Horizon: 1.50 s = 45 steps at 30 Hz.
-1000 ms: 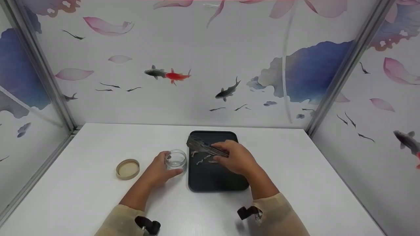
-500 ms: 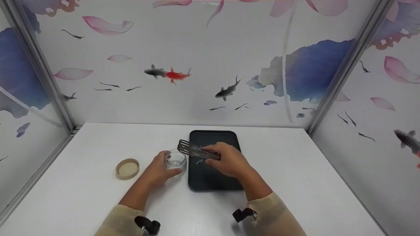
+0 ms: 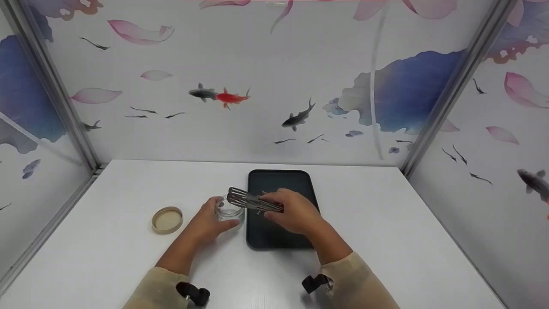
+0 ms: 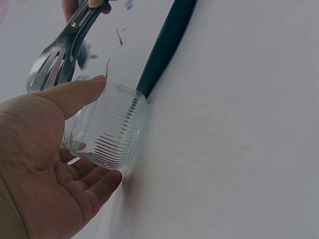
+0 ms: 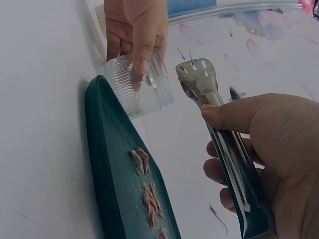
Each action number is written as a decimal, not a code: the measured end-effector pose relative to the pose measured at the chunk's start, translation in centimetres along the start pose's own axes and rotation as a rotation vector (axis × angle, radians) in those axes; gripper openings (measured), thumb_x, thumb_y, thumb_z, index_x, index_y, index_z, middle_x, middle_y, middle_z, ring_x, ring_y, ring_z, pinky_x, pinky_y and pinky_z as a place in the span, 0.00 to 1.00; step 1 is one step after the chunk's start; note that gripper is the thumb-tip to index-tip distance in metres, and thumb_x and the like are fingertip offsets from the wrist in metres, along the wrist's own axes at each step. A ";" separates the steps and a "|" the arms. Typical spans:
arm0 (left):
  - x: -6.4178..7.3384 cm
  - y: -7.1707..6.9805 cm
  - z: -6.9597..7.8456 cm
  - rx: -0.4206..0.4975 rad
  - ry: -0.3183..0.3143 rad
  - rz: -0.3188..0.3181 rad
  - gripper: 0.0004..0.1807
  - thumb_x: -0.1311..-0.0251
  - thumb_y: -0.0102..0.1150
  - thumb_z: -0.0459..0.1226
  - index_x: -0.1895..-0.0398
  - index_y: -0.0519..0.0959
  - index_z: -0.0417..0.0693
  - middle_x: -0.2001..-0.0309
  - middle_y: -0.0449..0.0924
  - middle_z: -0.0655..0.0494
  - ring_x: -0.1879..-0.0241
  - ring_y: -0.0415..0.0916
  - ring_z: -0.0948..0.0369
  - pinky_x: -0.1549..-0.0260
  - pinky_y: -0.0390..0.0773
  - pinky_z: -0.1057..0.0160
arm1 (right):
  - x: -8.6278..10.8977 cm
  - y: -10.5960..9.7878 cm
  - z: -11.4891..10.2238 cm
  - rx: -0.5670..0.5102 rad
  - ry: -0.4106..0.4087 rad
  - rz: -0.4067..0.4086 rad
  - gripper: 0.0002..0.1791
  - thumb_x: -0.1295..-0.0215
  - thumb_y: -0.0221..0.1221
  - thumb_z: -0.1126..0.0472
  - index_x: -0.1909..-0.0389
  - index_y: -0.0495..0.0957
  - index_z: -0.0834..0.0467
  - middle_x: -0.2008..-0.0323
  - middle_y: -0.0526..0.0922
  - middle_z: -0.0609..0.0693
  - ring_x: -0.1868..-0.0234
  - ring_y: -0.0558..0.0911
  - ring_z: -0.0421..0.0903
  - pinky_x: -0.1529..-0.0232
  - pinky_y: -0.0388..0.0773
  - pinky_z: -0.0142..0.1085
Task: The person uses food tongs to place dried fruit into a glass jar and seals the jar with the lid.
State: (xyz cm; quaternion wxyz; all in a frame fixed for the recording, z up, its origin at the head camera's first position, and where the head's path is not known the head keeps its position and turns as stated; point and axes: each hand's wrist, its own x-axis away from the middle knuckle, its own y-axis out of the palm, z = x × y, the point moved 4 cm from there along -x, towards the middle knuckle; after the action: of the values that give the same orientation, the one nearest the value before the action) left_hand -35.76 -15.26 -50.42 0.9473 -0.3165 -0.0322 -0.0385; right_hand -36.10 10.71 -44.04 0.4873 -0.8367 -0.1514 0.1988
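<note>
Grip: left hand (image 3: 209, 224) round the glass jar (image 4: 117, 132), right hand (image 3: 296, 211) clasping slotted tongs (image 3: 254, 201).
Lid: tan (image 3: 167, 220), on the table (image 3: 107, 257).
Jar: upright beside the tray (image 3: 279, 234).
Tongs: heads just above the jar's mouth.
Tray: dark green, bearing brownish strips (image 5: 151, 209).

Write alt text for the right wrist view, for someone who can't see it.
The right hand grips slotted metal tongs, their head near the mouth of a clear ribbed jar held by the left hand. Next to the jar, a dark green tray bears several reddish-brown strips.
</note>
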 end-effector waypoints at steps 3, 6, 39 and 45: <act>0.0 0.0 0.2 0.004 0.007 0.001 0.56 0.39 0.77 0.54 0.16 0.56 0.44 0.18 0.62 0.38 0.19 0.62 0.39 0.21 0.62 0.36 | 0.0 0.1 -0.1 0.014 -0.002 0.001 0.24 0.29 0.70 0.47 0.33 0.82 0.32 0.57 0.82 0.37 0.60 0.79 0.40 0.56 0.78 0.40; 0.0 0.1 0.3 0.005 0.020 0.005 0.55 0.39 0.77 0.52 0.17 0.57 0.43 0.19 0.62 0.37 0.19 0.62 0.38 0.21 0.63 0.36 | 0.1 0.1 -0.1 0.024 -0.009 0.003 0.24 0.29 0.70 0.47 0.33 0.82 0.32 0.58 0.82 0.37 0.60 0.78 0.40 0.56 0.78 0.40; 0.1 0.0 0.1 -0.023 0.005 0.005 0.57 0.39 0.76 0.55 0.16 0.55 0.41 0.18 0.60 0.36 0.18 0.60 0.37 0.20 0.61 0.36 | 0.7 -3.9 6.5 -0.076 0.236 0.042 0.35 0.33 0.73 0.46 0.26 0.76 0.43 0.40 0.83 0.46 0.50 0.80 0.45 0.45 0.79 0.48; 0.1 0.0 0.2 -0.028 -0.001 0.002 0.57 0.39 0.76 0.55 0.16 0.55 0.41 0.18 0.60 0.36 0.19 0.61 0.37 0.21 0.62 0.35 | 0.9 -4.3 8.6 -0.070 0.290 0.041 0.34 0.32 0.73 0.47 0.26 0.77 0.44 0.40 0.84 0.49 0.43 0.81 0.48 0.40 0.79 0.50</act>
State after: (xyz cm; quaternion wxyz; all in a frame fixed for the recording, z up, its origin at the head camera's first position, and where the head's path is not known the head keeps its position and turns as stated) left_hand -35.66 -15.18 -50.28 0.9428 -0.3298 -0.0317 -0.0380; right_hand -39.74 19.68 -44.24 0.4702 -0.8762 -0.0690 0.0804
